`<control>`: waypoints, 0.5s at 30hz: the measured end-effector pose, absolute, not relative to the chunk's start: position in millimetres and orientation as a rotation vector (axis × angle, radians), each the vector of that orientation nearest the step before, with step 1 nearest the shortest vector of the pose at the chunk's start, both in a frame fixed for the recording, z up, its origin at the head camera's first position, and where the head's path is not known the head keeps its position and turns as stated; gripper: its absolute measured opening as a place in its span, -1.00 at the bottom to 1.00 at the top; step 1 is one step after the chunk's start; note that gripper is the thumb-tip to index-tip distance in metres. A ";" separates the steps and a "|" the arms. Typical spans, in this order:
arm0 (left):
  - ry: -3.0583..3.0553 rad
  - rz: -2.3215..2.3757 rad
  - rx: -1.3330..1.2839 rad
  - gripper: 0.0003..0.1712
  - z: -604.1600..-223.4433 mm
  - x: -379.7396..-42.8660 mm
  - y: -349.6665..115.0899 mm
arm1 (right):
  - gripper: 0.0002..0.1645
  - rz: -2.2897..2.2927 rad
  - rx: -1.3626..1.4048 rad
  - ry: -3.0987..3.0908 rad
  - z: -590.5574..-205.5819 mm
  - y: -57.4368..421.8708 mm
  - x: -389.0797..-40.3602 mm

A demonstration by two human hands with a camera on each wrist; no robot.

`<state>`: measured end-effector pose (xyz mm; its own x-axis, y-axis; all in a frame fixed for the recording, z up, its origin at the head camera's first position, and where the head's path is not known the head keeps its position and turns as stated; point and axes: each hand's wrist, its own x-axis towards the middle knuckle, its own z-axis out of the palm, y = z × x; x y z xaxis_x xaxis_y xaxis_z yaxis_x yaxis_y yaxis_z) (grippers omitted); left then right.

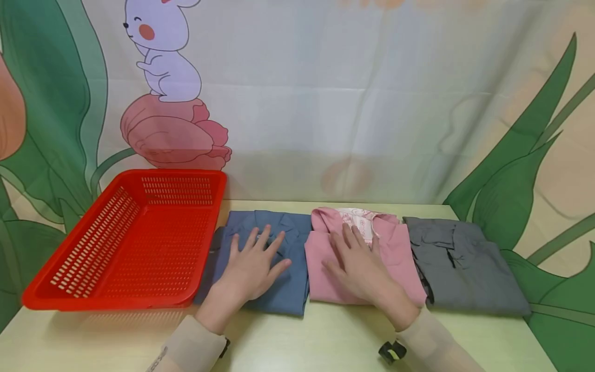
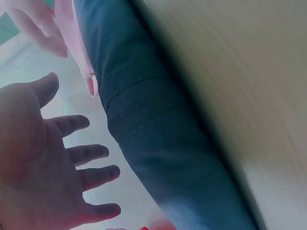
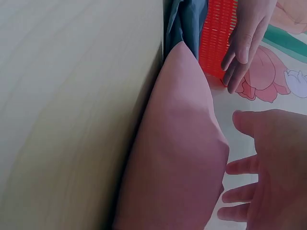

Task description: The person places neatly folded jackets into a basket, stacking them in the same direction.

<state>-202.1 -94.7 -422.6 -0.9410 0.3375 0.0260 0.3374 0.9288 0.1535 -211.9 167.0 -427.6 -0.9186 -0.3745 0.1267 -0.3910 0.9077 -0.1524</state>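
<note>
My left hand (image 1: 251, 266), fingers spread and straight, is held over a folded blue shirt (image 1: 288, 289) on the table. In the left wrist view a gap shows between that palm (image 2: 38, 167) and the cloth. Over a folded pink shirt (image 1: 325, 284) with a white patterned inner collar, my right hand (image 1: 360, 263) has its fingers extended too. The right wrist view shows its fingers (image 3: 240, 194) apart from the pink fold (image 3: 177, 143). Neither hand grips anything. The two shirts lie side by side, their edges meeting.
An empty red plastic basket (image 1: 158, 248) with perforated walls stands at the left, its rim beside the blue shirt. At the right lies a folded grey garment (image 1: 474, 279). Behind the pale wooden table (image 1: 297, 341) hangs a printed curtain (image 1: 297, 119) with a rabbit and plants.
</note>
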 end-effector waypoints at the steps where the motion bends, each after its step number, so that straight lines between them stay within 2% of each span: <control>1: 3.088 0.254 0.545 -0.16 -422.4 -202.3 -93.9 | -0.17 0.279 0.595 -2.974 -427.3 167.5 -212.0; 9: 3.099 0.406 0.603 -0.25 -423.2 -203.0 -86.7 | -0.40 0.409 0.578 -2.891 -424.3 176.6 -213.9; 15: 3.021 0.553 0.608 -0.29 -423.0 -206.6 -77.4 | -0.35 0.435 0.501 -2.833 -421.8 198.2 -217.6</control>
